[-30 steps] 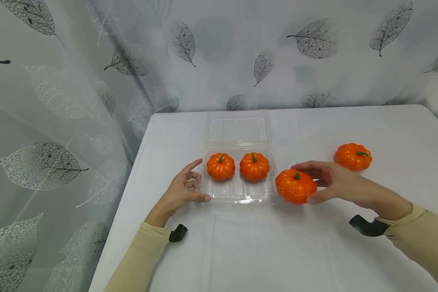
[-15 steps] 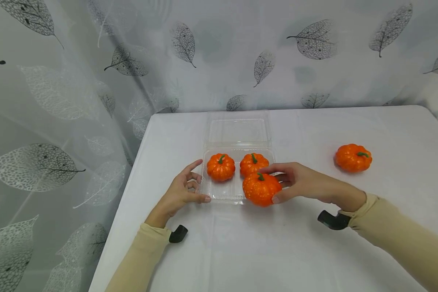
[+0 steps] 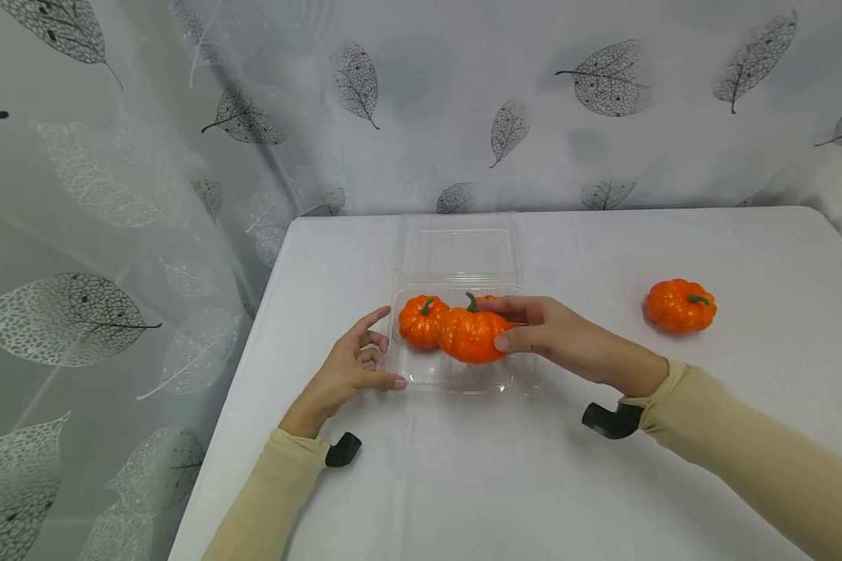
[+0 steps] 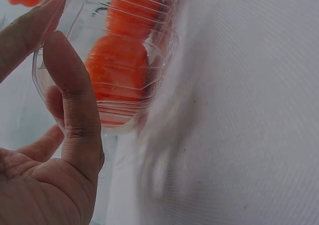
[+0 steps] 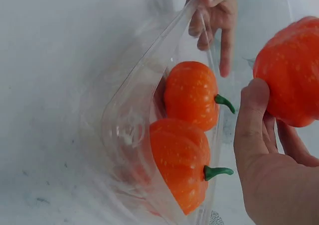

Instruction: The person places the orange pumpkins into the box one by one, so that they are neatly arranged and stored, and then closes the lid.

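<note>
A clear plastic clamshell container [image 3: 421, 377] lies with its lid laid back. Two small orange pumpkins with green stems sit in it: the left pumpkin [image 3: 417, 321] and the right pumpkin [image 5: 180, 160], mostly hidden in the head view. My left hand [image 3: 344, 371] holds the container's front left corner, thumb and index finger at its rim. Above the tray, my right hand [image 3: 557, 336] grips a third pumpkin [image 3: 472, 336] from its right side, thumb in front and fingers behind. That pumpkin overlaps both others in the head view.
Another orange pumpkin [image 3: 681, 306] rests on the white tablecloth [image 3: 505, 483] to the right. Behind the container, its lid [image 3: 459, 248] reaches close to the table's back edge. A leaf-patterned curtain [image 3: 421, 101] hangs behind and to the left.
My right hand has carried its pumpkin leftward from beside the container, then up and further back over it. My left hand has kept its place at the corner.
</note>
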Demonstrator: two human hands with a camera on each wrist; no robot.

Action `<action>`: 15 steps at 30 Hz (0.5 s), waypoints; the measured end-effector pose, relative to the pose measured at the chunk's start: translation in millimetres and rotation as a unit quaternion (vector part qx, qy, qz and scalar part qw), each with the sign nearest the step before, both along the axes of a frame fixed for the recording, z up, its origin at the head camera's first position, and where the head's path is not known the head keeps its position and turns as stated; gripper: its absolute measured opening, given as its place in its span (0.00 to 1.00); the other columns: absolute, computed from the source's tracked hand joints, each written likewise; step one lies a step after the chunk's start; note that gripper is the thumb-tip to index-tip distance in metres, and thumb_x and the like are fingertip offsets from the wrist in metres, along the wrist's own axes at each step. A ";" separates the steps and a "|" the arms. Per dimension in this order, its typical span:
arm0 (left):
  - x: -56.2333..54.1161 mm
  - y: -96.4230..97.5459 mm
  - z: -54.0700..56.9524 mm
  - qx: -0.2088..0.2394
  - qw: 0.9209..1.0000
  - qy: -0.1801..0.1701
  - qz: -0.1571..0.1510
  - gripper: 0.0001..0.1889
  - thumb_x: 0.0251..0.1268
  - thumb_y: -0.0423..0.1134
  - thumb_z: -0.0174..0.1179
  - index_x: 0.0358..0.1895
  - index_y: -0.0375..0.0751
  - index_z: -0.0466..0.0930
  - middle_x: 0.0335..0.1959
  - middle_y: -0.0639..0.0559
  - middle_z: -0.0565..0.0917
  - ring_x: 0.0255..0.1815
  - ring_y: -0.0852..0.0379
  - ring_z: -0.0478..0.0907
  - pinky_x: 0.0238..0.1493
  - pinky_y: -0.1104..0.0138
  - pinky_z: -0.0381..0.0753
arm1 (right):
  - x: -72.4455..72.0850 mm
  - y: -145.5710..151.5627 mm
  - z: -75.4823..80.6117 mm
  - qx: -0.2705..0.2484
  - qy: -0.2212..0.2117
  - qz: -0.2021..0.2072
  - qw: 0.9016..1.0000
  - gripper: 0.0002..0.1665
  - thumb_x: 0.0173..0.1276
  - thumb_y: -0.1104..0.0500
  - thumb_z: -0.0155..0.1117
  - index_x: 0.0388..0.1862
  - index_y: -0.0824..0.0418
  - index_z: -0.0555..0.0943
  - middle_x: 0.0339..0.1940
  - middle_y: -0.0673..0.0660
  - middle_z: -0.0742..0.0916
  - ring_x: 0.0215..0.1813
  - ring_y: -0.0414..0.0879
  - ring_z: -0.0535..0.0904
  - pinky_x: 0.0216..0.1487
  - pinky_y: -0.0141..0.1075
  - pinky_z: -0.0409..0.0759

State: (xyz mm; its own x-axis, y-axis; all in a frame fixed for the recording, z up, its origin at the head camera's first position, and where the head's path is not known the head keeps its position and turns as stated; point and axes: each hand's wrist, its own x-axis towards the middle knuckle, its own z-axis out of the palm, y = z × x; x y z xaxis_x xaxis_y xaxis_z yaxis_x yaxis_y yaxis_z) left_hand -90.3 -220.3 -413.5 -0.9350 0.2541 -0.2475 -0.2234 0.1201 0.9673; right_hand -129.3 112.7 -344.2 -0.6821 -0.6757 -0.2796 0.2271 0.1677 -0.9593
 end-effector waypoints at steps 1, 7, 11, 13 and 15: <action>-0.1 0.0 0.0 0.002 1.000 0.000 0.000 0.60 0.37 0.22 0.81 0.79 0.54 0.59 0.45 0.45 0.70 0.29 0.57 0.68 0.29 0.69 0.79 | -0.5 -1.1 0.2 -0.007 -0.006 -0.004 1.000 0.40 0.69 0.59 0.64 0.78 0.65 0.63 0.74 0.60 0.71 0.70 0.55 0.69 0.64 0.37 0.74; -0.3 0.1 -0.8 0.007 1.000 0.003 -0.001 0.61 0.37 0.21 0.80 0.79 0.54 0.58 0.45 0.44 0.70 0.28 0.58 0.68 0.29 0.68 0.80 | -1.2 -8.8 0.6 -0.031 -0.029 -0.026 0.999 0.37 0.72 0.58 0.61 0.77 0.67 0.63 0.73 0.62 0.70 0.69 0.55 0.69 0.64 0.39 0.75; -0.1 0.1 -1.3 0.006 1.000 0.006 -0.001 0.60 0.38 0.21 0.80 0.79 0.55 0.59 0.45 0.44 0.70 0.28 0.58 0.69 0.30 0.68 0.80 | -0.6 -14.8 -2.1 -0.032 -0.039 -0.039 0.998 0.37 0.72 0.58 0.62 0.75 0.68 0.64 0.72 0.63 0.72 0.67 0.55 0.71 0.65 0.42 0.75; 0.0 0.3 -1.7 0.005 1.000 0.006 0.000 0.60 0.38 0.21 0.80 0.79 0.55 0.59 0.45 0.45 0.70 0.28 0.57 0.69 0.30 0.68 0.80 | -0.2 -17.4 -4.0 -0.021 -0.039 -0.042 0.998 0.37 0.72 0.56 0.64 0.75 0.68 0.65 0.72 0.61 0.73 0.67 0.54 0.72 0.66 0.43 0.74; 0.2 0.5 -1.7 0.004 1.000 0.007 0.000 0.60 0.38 0.21 0.80 0.78 0.56 0.60 0.45 0.44 0.70 0.28 0.57 0.69 0.29 0.69 0.79 | 0.3 -19.8 -6.6 -0.006 -0.036 -0.040 0.999 0.37 0.71 0.55 0.65 0.75 0.66 0.66 0.71 0.60 0.74 0.66 0.53 0.73 0.66 0.45 0.73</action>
